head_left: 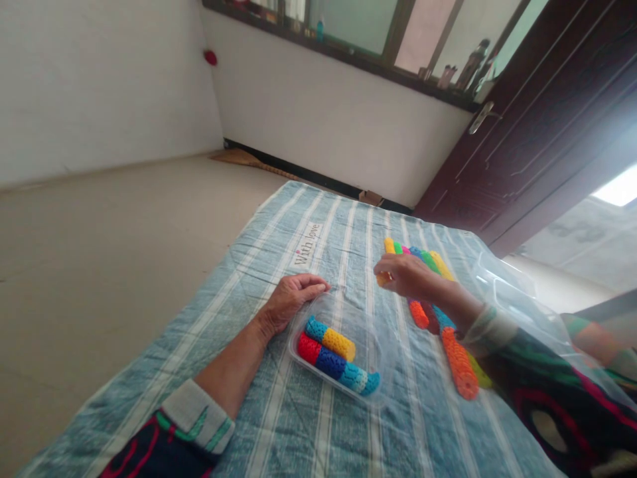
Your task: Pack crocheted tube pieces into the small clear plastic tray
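Your left hand (pixel 293 302) sits by the tub (pixel 368 338)'s far-left corner, likely steadying it, grip unclear; right hand (pixel 395 272) pinches orange piece (pixel 383 279).

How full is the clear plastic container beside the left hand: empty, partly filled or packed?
Partly filled: two rows of colourful, textured cylinders lie in the container, with bare space towards its far side.

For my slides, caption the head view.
Left hand at a clear box of colorful rolls, right hand holding a yellow-orange piece over striped cloth.
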Available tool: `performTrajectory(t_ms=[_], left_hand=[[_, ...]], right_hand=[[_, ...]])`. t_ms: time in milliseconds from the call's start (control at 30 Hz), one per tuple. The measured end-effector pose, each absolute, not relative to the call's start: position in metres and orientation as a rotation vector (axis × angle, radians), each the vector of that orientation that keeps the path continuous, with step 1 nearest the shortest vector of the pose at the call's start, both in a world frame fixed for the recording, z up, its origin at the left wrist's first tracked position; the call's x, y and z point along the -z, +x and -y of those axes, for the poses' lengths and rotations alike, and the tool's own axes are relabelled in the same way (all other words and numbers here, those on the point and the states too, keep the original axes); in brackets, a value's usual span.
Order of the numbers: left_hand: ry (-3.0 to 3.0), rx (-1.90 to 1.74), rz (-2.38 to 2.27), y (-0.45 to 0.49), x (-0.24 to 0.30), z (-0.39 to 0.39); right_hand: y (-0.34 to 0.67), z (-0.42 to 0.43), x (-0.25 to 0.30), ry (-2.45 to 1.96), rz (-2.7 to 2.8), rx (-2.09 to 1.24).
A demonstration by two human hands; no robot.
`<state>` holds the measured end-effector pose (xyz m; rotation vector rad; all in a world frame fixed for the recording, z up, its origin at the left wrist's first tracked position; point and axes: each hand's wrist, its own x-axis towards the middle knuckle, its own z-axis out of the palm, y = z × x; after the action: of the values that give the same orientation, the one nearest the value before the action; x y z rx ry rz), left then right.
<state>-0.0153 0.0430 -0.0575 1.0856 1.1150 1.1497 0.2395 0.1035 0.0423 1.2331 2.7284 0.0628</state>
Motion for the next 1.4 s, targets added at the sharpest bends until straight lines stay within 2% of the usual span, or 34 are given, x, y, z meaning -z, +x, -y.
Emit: performTrajectory(t_ms=[100,233,467,733,967,1267,1400], left_hand=[[1.087,-1.154,-1.108,-0.013,0.055,-0.041],[1.06,-1.14,-1.07,-0.012,0.05,-0.038],[1.208,-1.147,-1.132,-0.014,0.051,-0.038],[1.249,-1.15,-1.095,-0.014,0.057,-0.039],[1.25,-1.138,-1.12,-0.013,0.049,-0.037],[1.238,-1.126,-1.107,-0.013,0.05,-0.036],[1.211,-1.11,-1.123,-0.013,0.048,-0.036]], right_hand=[[0.214,-0.072,-0.052,0.765,-3.009,0.116],[0.182,-0.052,-0.045,0.442,-3.038,0.077],[0.159,-0.056,-0.02,0.267,-2.869,-0.122],[0.156,-0.061,-0.007,0.129,-2.959,-0.133],[0.166,-0.06,0.004,0.227,-3.106,-0.093],[0.18,-0.051,0.011,0.581,-3.28,0.226],[0.181,-0.047,0.019,0.659,-3.287,0.245]])
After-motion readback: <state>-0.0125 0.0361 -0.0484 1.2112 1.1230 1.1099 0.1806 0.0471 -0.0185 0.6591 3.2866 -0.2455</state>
